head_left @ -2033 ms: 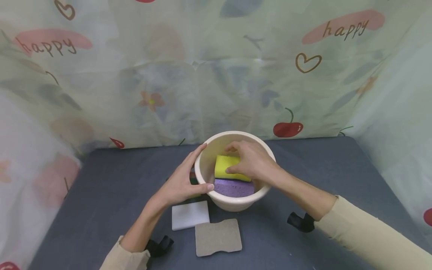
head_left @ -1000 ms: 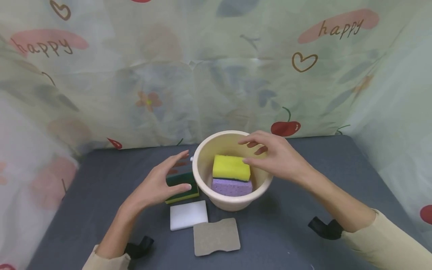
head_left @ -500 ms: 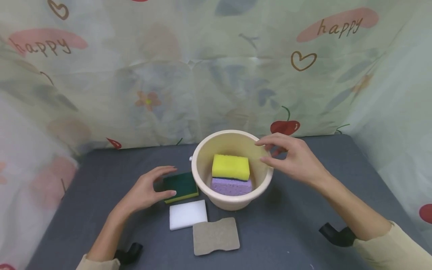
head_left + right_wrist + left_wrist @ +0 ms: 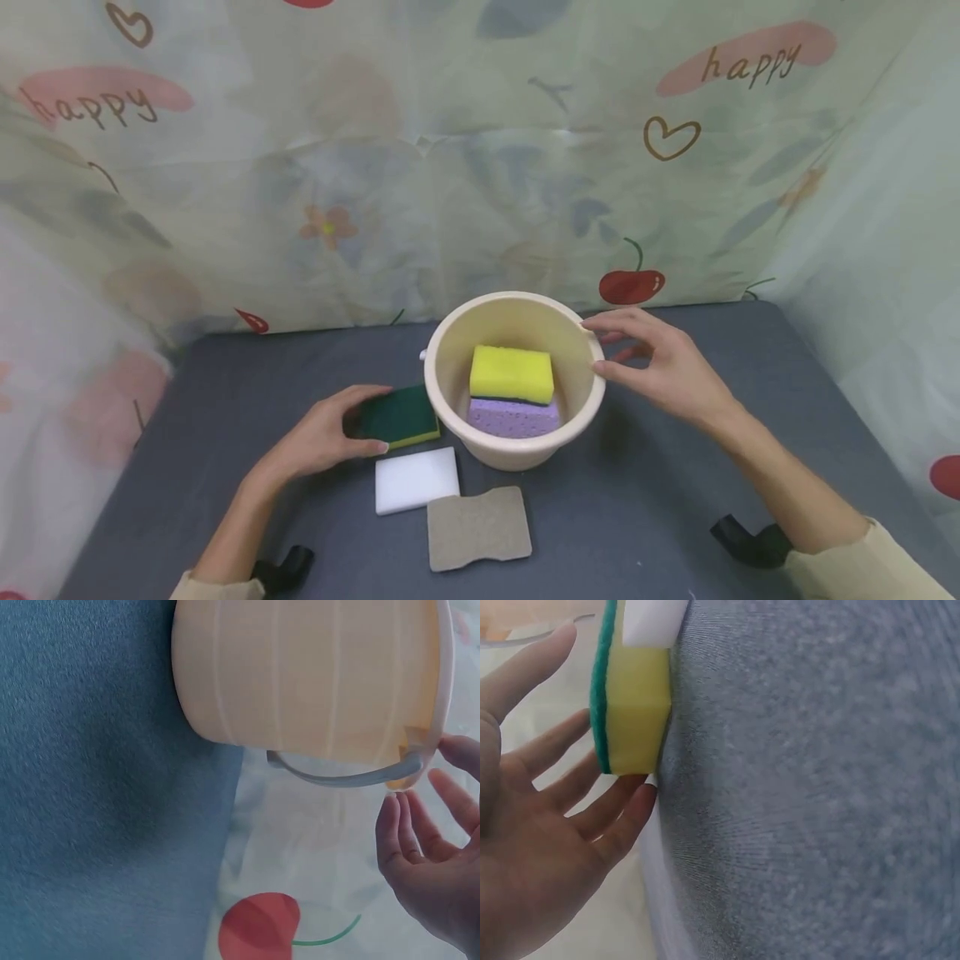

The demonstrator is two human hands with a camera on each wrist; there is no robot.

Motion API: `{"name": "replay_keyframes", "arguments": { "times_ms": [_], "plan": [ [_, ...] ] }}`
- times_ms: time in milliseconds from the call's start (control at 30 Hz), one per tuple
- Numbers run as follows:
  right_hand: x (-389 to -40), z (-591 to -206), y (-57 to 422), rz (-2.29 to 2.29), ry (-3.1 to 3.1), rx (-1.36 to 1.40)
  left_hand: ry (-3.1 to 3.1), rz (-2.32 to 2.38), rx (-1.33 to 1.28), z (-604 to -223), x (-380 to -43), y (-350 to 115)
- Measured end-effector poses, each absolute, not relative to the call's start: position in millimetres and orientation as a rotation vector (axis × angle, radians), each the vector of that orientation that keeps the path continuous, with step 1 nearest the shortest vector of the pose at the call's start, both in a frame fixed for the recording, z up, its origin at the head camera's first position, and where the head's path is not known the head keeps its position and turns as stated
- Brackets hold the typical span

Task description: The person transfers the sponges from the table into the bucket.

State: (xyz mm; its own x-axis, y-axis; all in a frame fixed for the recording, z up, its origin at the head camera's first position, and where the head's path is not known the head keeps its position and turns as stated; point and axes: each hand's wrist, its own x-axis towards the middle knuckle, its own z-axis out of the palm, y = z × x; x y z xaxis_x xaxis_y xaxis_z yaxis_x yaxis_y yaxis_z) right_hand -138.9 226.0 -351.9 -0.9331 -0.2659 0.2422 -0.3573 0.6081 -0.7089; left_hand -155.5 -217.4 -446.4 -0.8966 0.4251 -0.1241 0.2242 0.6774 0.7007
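Note:
On the dark cloth, a sponge with a dark green top and yellow body (image 4: 401, 414) lies left of the cream bucket (image 4: 517, 450). My left hand (image 4: 326, 433) reaches around its left end, thumb at the front and fingers behind; in the left wrist view the thumb stands apart from the sponge. My right hand (image 4: 667, 367) is at the bucket's right rim, its thumb tip at the edge and the fingers loosely bent beside it. Inside the bucket, a yellow sponge (image 4: 512, 373) rests on or against a purple sponge (image 4: 513, 418).
A white block-shaped sponge (image 4: 417, 480) lies in front of the green one. A flat grey-beige pad (image 4: 479, 528) with notched sides overlaps its corner. The bucket's handle (image 4: 352, 778) hangs on its far side. A patterned curtain (image 4: 442, 208) closes off the back.
My right hand has left the yellow sponge inside the bucket and drawn right to the rim. My left hand has left the bucket's left rim and come down around the green-topped sponge.

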Motion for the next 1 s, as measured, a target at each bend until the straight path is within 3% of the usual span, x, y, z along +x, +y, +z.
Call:
{"name": "replay_keyframes", "arguments": {
  "times_ms": [1000],
  "plan": [
    [-134, -386, 222, 1.832, -2.627, 0.321, 2.703, 0.837, 0.498, -444, -163, -197]
  ]
}}
